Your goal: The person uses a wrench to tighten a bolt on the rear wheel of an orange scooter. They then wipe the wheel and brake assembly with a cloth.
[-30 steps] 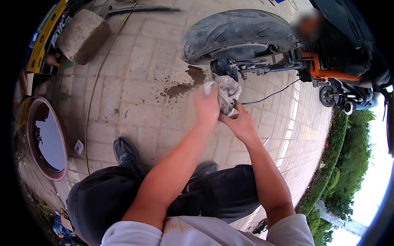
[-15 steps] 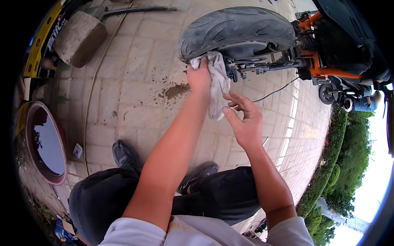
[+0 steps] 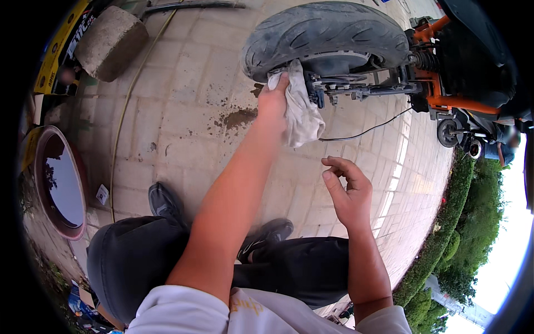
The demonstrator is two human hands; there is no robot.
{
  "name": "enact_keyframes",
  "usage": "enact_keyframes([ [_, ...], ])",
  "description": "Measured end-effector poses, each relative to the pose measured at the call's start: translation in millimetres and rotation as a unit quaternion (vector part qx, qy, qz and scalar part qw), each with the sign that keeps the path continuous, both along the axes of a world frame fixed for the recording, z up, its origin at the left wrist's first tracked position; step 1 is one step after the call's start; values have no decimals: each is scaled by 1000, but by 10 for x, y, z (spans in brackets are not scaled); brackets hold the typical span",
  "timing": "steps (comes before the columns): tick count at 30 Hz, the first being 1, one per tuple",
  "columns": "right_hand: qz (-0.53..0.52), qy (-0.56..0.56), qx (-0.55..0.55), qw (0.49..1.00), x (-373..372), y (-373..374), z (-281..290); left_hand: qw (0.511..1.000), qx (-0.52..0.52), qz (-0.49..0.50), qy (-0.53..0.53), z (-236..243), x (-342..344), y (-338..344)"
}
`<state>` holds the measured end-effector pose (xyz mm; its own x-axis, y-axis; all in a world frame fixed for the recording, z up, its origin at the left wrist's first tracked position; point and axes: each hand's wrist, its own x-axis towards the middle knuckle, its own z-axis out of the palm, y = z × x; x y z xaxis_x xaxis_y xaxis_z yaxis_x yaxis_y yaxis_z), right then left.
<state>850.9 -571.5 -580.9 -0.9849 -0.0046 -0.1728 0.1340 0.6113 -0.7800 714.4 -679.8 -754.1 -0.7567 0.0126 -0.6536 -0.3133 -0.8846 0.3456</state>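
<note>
The right hand (image 3: 349,186) hangs empty over the brick paving (image 3: 189,150), fingers loosely curled; farther out, the left hand (image 3: 271,104) is closed around a stained white rag (image 3: 303,117) at the near side of the motorbike's treaded tyre (image 3: 328,33).

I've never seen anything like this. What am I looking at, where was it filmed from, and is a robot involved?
No robot here: a person works with two bare hands. The view comes from the left of two wide cameras worn on the head, looking down, so straight edges bend near the rim. The left grip holds a greyish-white cloth beside a big black tyre; whether those two touch is hard to tell. The right grip is empty and loosely curled. The tyre belongs to an orange-and-black vehicle. On the paved ground is a dark patch; to the left are a rough block and a reddish-brown basin.
</note>
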Motion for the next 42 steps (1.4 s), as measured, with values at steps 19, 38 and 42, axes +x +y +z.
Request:
enact_keyframes([
  [19, 14, 7, 40, 999, 60, 61, 154, 953, 289, -93, 19, -58, 69, -95],
  [38, -51, -144, 17, 988, -328, 123, -539, 975, -32, -187, -112, 311, 890, -110],
  [42, -74, -164, -19, 983, -458, 19, -354, 907, -380, -152, -96, -23, 985, -95],
])
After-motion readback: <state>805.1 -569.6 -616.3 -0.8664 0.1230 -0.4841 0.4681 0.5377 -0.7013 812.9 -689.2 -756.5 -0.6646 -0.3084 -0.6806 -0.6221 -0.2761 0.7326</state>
